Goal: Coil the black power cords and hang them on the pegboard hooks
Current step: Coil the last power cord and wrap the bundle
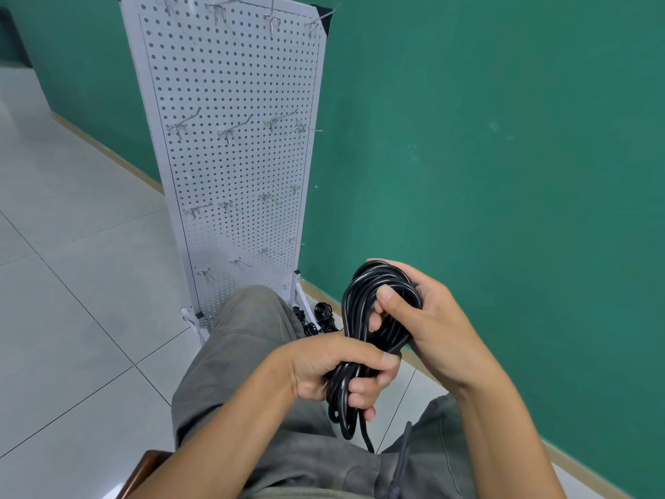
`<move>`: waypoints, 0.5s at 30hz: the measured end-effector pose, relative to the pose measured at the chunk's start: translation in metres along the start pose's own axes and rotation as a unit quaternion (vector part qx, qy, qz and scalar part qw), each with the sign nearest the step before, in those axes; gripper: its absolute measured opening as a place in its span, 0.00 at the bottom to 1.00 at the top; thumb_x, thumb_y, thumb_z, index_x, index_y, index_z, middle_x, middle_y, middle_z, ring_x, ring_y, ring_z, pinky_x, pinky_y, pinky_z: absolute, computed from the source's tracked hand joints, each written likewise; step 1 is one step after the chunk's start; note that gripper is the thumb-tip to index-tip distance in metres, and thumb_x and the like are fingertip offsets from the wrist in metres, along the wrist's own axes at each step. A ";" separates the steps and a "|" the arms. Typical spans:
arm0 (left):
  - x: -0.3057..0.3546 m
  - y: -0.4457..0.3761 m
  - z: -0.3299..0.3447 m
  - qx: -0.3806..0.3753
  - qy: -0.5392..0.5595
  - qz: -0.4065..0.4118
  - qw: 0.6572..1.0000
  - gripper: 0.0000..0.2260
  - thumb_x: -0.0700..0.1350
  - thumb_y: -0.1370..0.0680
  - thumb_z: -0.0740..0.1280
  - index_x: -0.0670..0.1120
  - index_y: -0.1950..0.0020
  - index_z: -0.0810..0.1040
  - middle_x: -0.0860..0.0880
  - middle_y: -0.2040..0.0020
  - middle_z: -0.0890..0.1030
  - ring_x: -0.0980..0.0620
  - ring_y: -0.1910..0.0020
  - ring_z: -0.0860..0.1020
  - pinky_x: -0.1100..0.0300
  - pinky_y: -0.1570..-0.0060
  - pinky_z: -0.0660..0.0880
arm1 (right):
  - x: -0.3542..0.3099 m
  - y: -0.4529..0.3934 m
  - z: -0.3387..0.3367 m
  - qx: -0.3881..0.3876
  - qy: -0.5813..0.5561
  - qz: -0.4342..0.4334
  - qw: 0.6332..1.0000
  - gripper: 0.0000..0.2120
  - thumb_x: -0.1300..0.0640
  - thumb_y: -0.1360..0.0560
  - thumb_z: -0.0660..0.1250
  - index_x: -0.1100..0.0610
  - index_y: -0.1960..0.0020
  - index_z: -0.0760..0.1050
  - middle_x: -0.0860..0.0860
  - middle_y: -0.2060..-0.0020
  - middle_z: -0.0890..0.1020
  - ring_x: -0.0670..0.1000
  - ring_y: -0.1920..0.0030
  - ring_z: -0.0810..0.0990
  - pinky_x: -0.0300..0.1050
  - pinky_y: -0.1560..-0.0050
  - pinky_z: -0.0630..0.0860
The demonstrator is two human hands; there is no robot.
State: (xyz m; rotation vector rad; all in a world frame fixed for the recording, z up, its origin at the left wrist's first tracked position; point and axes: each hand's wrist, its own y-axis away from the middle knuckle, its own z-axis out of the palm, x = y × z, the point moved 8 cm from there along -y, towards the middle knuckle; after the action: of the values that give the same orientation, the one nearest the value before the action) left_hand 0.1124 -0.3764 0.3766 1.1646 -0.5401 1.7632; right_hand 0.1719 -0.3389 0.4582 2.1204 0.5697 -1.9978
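Both hands held the coiled black cord (363, 318); left hand (338, 372) gripped its near end; right hand (428, 315) clasped its far loop.

a teal green wall (485, 145) meets a pale grey tiled floor (72, 268) along a beige skirting board (108, 153).

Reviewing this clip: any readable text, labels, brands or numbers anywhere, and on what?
None can be read.
Cord, held in the left hand and right hand: no print visible on its jacket.
Pegboard and its hooks: no label or numbers.
Green wall, floor tiles, trousers: no writing.
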 end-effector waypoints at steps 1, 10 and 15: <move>-0.001 -0.001 0.004 -0.026 0.008 -0.002 1.000 0.13 0.55 0.25 0.74 0.48 0.60 0.77 0.55 0.73 0.71 0.58 0.73 0.72 0.60 0.57 0.80 | 0.000 0.001 0.001 0.002 -0.032 0.007 0.999 0.18 0.56 0.21 0.68 0.56 0.32 0.76 0.54 0.65 0.78 0.51 0.62 0.76 0.45 0.52 0.77; 0.003 -0.010 0.000 0.073 0.034 0.009 0.997 0.09 0.49 0.26 0.72 0.43 0.53 0.81 0.44 0.64 0.77 0.50 0.70 0.77 0.53 0.58 0.80 | 0.016 0.000 -0.025 0.152 -0.097 0.069 0.981 0.11 0.57 0.20 0.69 0.56 0.39 0.81 0.53 0.66 0.79 0.45 0.75 0.64 0.49 0.50 0.80; 0.026 -0.004 -0.016 0.207 -0.057 0.087 0.973 0.09 0.36 0.23 0.74 0.49 0.49 0.84 0.43 0.56 0.83 0.42 0.55 0.82 0.49 0.54 0.82 | 0.015 0.001 -0.037 0.181 -0.004 0.083 0.980 0.11 0.52 0.19 0.68 0.55 0.40 0.79 0.53 0.66 0.82 0.47 0.75 0.64 0.41 0.67 0.70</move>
State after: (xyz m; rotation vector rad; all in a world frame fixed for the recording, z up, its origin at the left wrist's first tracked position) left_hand 0.1053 -0.3507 0.3915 1.5531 -0.3564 2.0318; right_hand 0.2063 -0.3234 0.4464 2.2629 0.0210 -2.1419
